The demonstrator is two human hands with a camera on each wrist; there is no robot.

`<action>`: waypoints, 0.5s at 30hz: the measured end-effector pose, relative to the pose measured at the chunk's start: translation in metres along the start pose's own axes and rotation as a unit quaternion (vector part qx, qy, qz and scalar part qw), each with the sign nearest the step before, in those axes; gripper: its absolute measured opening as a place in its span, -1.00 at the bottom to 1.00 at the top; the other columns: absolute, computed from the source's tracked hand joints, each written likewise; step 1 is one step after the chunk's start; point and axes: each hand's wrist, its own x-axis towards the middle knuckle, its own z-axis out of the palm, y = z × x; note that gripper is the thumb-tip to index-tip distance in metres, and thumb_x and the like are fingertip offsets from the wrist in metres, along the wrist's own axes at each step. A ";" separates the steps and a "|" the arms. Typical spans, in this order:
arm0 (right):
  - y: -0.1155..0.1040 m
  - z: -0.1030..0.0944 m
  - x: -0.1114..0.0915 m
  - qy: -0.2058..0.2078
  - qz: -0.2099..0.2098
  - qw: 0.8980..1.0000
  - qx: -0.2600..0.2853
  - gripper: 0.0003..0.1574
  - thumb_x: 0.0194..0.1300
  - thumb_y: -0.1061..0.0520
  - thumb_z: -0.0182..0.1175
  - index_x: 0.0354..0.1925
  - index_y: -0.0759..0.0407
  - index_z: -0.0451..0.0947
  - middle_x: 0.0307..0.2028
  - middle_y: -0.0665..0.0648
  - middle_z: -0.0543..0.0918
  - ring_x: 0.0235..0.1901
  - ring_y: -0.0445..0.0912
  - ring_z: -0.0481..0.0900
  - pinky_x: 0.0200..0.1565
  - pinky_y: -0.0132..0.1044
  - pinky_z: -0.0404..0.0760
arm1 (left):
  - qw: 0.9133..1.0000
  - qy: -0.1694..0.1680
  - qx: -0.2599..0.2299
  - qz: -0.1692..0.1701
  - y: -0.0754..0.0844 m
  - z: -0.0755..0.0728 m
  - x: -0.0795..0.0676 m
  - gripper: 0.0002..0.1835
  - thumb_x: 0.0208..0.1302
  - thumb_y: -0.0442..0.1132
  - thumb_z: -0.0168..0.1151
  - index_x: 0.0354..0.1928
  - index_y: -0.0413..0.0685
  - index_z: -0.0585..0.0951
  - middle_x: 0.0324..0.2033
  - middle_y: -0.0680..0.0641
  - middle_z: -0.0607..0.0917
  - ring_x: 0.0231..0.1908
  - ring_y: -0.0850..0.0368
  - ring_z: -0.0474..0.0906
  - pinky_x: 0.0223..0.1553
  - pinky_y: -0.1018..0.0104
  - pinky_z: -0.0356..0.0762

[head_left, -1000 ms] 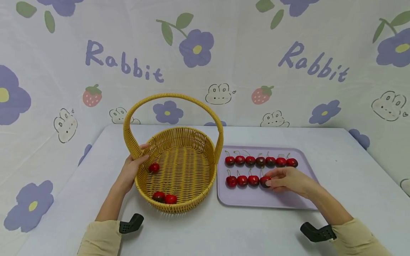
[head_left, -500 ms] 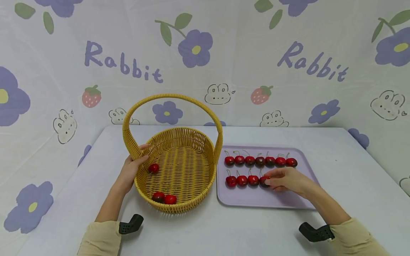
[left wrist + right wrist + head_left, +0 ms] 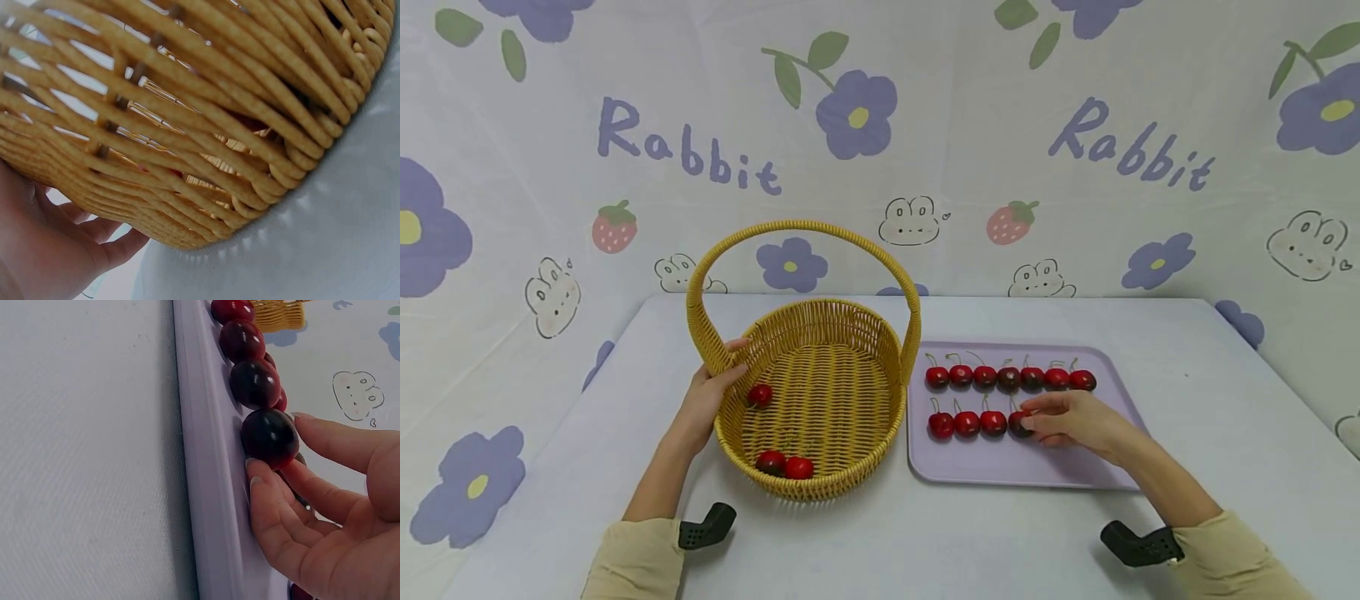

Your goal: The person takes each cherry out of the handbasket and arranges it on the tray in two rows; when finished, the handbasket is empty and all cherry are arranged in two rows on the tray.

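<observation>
A yellow wicker basket (image 3: 850,310) with a tall handle stands left of centre, and three red cherries (image 3: 771,461) lie inside it. My left hand (image 3: 718,379) grips its left rim, thumb inside and fingers outside the wall. Up close, the left hand (image 3: 62,244) lies against the woven basket (image 3: 206,112). A lilac tray (image 3: 1060,475) to the right holds two rows of cherries. My right hand (image 3: 1033,421) pinches the cherry (image 3: 1019,423) at the right end of the front row. In the right wrist view, fingers (image 3: 275,506) and thumb touch that dark cherry (image 3: 270,437) on the tray (image 3: 203,456).
The back row of several cherries (image 3: 1009,378) lies just beyond my right hand, and three more (image 3: 967,423) sit to its left. A pale cloth covers the table (image 3: 1210,392). A printed backdrop hangs behind, close to the table's far edge.
</observation>
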 end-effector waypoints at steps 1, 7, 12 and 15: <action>0.000 -0.001 0.000 0.000 -0.001 1.000 0.004 -0.38 0.29 0.11 0.24 0.15 0.52 0.37 -0.09 0.21 0.60 -0.27 -0.07 0.59 -0.22 -0.27 0.60 | 1.000 0.000 0.001 0.001 0.000 0.000 0.000 -0.49 0.48 -0.26 -0.12 0.42 -0.13 0.17 0.32 -0.27 0.22 0.28 -0.15 0.16 0.27 -0.02 0.00; 0.003 -0.006 -0.001 -0.006 -0.004 1.000 0.031 -0.41 0.38 0.11 0.14 0.16 0.55 0.32 -0.16 0.14 0.62 -0.30 -0.07 0.62 -0.21 -0.26 0.61 | 1.000 -0.002 0.007 0.007 0.000 0.000 0.001 -0.50 0.48 -0.27 -0.13 0.41 -0.14 0.17 0.33 -0.26 0.21 0.28 -0.16 0.15 0.28 -0.04 -0.02; 0.004 -0.006 -0.001 -0.014 -0.004 0.999 0.043 -0.44 0.38 0.13 0.13 0.14 0.56 0.33 -0.17 0.14 0.62 -0.28 -0.06 0.62 -0.18 -0.23 0.61 | 1.000 -0.002 0.005 0.006 0.000 0.000 0.001 -0.50 0.48 -0.28 -0.13 0.41 -0.14 0.17 0.33 -0.27 0.21 0.29 -0.16 0.14 0.28 -0.04 -0.02; 0.003 -0.005 -0.001 -0.017 -0.005 0.999 0.042 -0.45 0.37 0.17 0.14 0.14 0.57 0.32 -0.11 0.20 0.61 -0.24 -0.04 0.61 -0.15 -0.21 0.60 | 1.000 -0.001 0.003 0.006 -0.001 0.000 0.001 -0.50 0.48 -0.28 -0.14 0.41 -0.14 0.17 0.33 -0.27 0.21 0.29 -0.16 0.14 0.28 -0.04 -0.02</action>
